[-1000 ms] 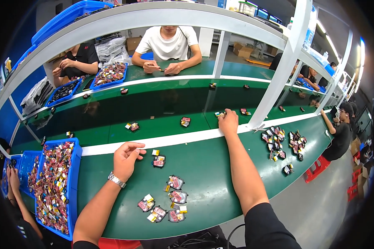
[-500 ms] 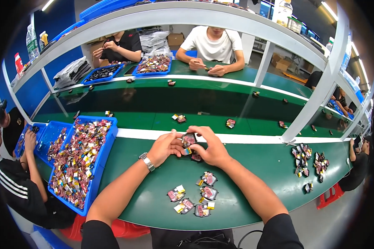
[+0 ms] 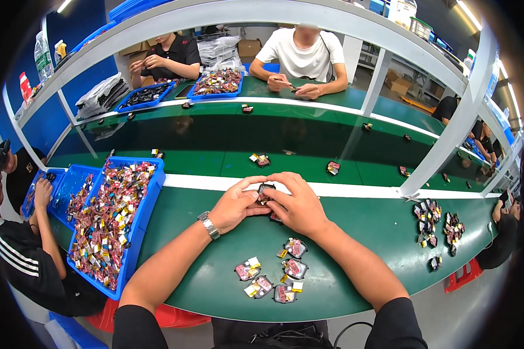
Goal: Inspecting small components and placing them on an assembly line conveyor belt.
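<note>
My left hand (image 3: pixel 236 206) and my right hand (image 3: pixel 300 208) meet over the table's far side, fingers curled around a small electronic module (image 3: pixel 266 193). It has a dark casing with a reddish board inside, and my fingers cover much of it. Under my right fingers, part of a second module (image 3: pixel 275 216) shows on the table. Nearer to me lie several similar modules with white-and-yellow pieces attached, among them an upper one (image 3: pixel 296 248), a left one (image 3: pixel 248 269) and a front one (image 3: pixel 285 294).
A blue tray (image 3: pixel 157 185) heaped with reddish boards and white-and-yellow parts stands at left. Beyond a white rail (image 3: pixel 206 183) runs a green belt (image 3: pixel 297 168) carrying scattered modules. More module piles (image 3: pixel 428 218) lie at right near a grey post (image 3: pixel 442 139). Co-workers sit across and at both sides.
My hands have drawn closer together and my fingers now close around the module. Its blue-and-yellow piece, visible before, is hidden. The whole view has shifted slightly.
</note>
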A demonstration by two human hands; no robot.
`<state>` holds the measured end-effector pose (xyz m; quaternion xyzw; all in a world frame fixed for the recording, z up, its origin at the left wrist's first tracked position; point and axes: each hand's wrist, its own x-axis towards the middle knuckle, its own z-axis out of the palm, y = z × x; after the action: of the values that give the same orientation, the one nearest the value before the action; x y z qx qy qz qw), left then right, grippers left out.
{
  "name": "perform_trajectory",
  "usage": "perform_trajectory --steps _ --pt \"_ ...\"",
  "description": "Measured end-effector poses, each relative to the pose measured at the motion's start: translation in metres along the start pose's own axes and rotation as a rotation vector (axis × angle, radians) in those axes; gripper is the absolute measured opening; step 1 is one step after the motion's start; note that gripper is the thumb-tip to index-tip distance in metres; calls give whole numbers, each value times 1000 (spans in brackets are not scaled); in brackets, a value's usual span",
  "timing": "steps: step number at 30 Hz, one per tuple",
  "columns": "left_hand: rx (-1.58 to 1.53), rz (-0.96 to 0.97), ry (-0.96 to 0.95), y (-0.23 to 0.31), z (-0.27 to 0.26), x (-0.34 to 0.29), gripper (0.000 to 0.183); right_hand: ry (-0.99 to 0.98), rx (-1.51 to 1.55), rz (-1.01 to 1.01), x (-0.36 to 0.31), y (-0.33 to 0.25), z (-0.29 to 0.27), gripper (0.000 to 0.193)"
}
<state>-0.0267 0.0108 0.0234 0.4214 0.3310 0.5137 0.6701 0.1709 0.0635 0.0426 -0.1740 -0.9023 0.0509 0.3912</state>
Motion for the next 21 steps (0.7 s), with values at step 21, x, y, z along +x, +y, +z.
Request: perform_trajectory --steps 21 --pt "88 51 -62 -5 2 1 38 -33 216 201 -3 5 1 7"
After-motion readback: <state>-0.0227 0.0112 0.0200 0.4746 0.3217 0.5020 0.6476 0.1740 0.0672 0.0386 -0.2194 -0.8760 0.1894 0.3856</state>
